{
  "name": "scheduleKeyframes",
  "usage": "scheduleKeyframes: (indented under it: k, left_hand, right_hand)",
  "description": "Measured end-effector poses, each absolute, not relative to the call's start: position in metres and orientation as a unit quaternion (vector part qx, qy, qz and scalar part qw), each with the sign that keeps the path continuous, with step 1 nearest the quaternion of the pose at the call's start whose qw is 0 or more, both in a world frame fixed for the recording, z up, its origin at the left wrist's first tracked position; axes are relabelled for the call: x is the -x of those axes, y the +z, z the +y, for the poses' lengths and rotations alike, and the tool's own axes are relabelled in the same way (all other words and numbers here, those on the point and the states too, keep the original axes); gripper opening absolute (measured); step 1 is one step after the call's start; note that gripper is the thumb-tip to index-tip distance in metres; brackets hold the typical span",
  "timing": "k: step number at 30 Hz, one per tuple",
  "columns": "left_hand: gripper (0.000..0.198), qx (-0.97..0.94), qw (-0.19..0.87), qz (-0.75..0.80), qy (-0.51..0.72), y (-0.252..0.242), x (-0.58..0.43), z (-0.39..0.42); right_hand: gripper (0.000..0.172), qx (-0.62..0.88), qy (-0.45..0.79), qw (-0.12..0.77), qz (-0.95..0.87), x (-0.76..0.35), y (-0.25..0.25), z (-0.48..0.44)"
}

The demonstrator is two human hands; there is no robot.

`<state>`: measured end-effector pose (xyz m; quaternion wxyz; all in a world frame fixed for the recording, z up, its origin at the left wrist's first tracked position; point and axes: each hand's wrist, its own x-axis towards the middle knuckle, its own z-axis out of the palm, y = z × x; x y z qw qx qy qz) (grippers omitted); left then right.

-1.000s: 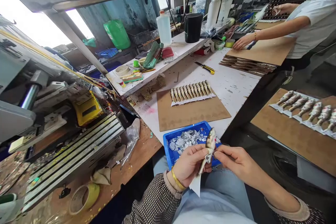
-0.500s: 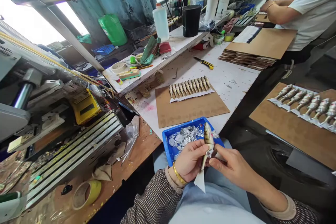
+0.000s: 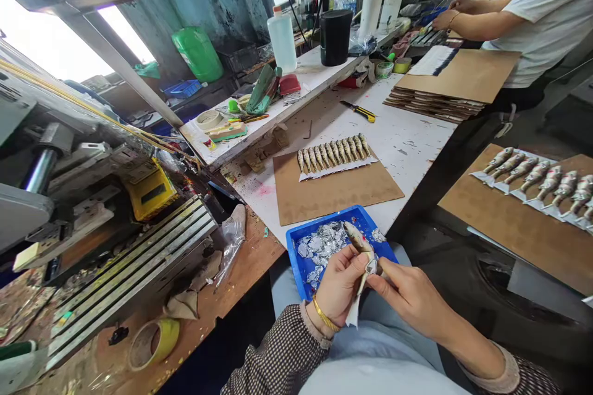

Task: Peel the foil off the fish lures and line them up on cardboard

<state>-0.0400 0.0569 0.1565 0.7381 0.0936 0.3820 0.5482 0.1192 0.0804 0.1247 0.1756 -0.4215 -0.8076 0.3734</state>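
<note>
My left hand [image 3: 340,284] grips a small fish-shaped lure [image 3: 357,238] by its tail end, head tilted up and to the left. My right hand [image 3: 406,296] pinches silver foil at the lure's lower part, fingertips touching the left hand. A white paper strip [image 3: 353,315] hangs below the hands. Both hands hover over my lap, just in front of a blue tray [image 3: 296,242] filled with silver foil scraps [image 3: 322,244].
A brown board [image 3: 333,194] on the white table carries a row of several lures [image 3: 333,153]. Another board [image 3: 519,222] with lures is at right. A person in white works at stacked boards [image 3: 456,83] at the far right. A machine [image 3: 115,228] and a tape roll [image 3: 152,342] are at left.
The lure has tipped from upright to leaning left and sits lower. Both hands have drawn closer to my body. The person at the back has pulled their hands away from the stacked boards.
</note>
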Motion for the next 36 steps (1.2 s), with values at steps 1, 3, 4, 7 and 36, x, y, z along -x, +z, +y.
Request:
scheduleKeyframes:
  k: [1, 3, 4, 7, 36]
  left_hand:
    - [0.032, -0.101, 0.731, 0.378, 0.559, 0.156, 0.039, 0.057]
    - [0.029, -0.116, 0.716, 0.373, 0.578, 0.155, 0.039, 0.057]
    - [0.027, -0.123, 0.709, 0.375, 0.584, 0.154, 0.038, 0.057]
    - [0.026, -0.139, 0.695, 0.389, 0.589, 0.152, 0.038, 0.055]
    - [0.027, -0.269, 0.668, 0.430, 0.544, 0.173, 0.030, 0.089]
  right_hand:
    - [0.043, 0.429, 0.395, 0.168, -0.795, -0.120, 0.125, 0.080]
    - [0.046, 0.445, 0.440, 0.160, -0.764, -0.122, 0.124, 0.080]
    - [0.047, 0.450, 0.463, 0.160, -0.747, -0.123, 0.124, 0.081]
    - [0.049, 0.458, 0.511, 0.179, -0.705, -0.124, 0.124, 0.083]
    - [0.047, 0.408, 0.162, 0.307, -0.844, -0.126, 0.144, 0.109]
